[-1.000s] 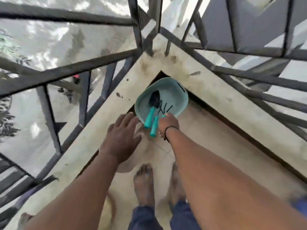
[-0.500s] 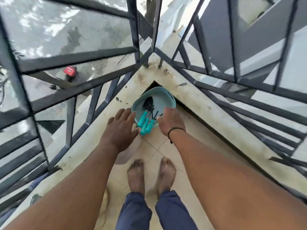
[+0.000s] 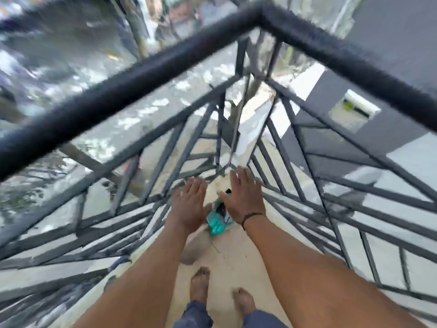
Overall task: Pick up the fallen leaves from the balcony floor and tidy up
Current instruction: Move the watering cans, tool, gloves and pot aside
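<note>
We see both of our arms stretched out toward the balcony corner at twelve o'clock, and the whole view is smeared with blur. Our left hand hangs in the air with its fingers straight and slightly spread, holding nothing. Our right hand is raised the same way just to its three o'clock, fingers extended and apart, thumb pointing toward the left hand, also holding nothing; a dark band circles its wrist. In the gap between the two hands, and lower down on the floor, sits the teal bowl, mostly hidden behind our hands, with teal tool handles sticking out over its near edge toward six o'clock. We cannot tell whether any leaves lie in the bowl or on the floor, because the blur hides such detail. The beige tiled floor runs from the bowl back to our bare feet at six o'clock, above blue trouser cuffs. The dark metal railing meets in a corner overhead and fans down at nine and three o'clock on either side.
</note>
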